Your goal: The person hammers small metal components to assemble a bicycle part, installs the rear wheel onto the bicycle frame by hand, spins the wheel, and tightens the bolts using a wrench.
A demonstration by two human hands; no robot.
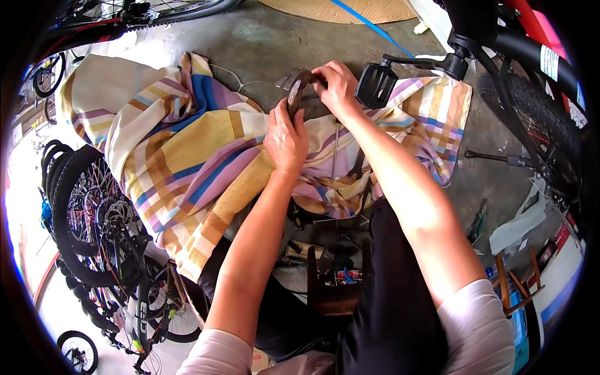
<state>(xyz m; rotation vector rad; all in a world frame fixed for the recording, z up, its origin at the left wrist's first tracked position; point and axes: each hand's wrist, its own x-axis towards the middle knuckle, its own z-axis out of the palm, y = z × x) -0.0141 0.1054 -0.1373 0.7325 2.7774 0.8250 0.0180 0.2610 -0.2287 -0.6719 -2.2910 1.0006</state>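
My left hand [285,139] is closed around the lower end of a dark, curved metal piece [296,95], in the upper middle of the view. At the other end of that piece, my right hand [337,90] has its fingers pinched together at a dark part; what exactly they grip is too small to tell. Both hands are above a plaid cloth [206,140] spread over my lap and the floor. Just right of my right hand is a black bicycle pedal [376,85]. Thin metal tools [336,147] lie on the cloth below my hands.
A bicycle frame with a crank [455,65] and tyre [531,106] fills the upper right. Several bicycles with black tyres [69,212] stand at the left. A socket-like tool [500,157] and pliers [480,220] lie on the floor at the right. Cardboard [344,9] is at the top.
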